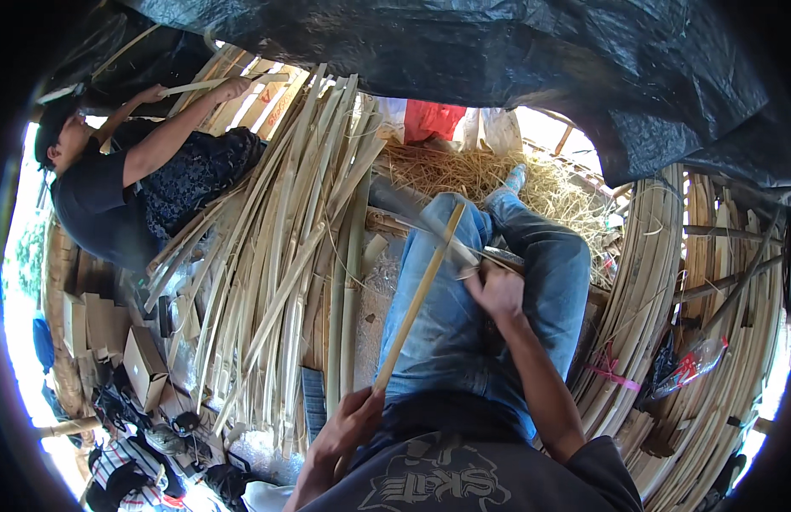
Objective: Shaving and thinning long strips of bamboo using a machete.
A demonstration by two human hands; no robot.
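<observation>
My left hand is closed round the lower end of a bamboo strip, which slants up over my lap. My right hand grips the handle of a large knife, its blade blurred by motion and pointing up to the left. Blade and strip cross near the strip's upper part; whether they touch I cannot tell. Under both lie my legs in blue jeans.
A big heap of split bamboo strips lies on my left. Beyond it sits another person holding a strip. Bundled strips stand on my right, tied with pink ribbon. Shavings pile up ahead under a dark tarp.
</observation>
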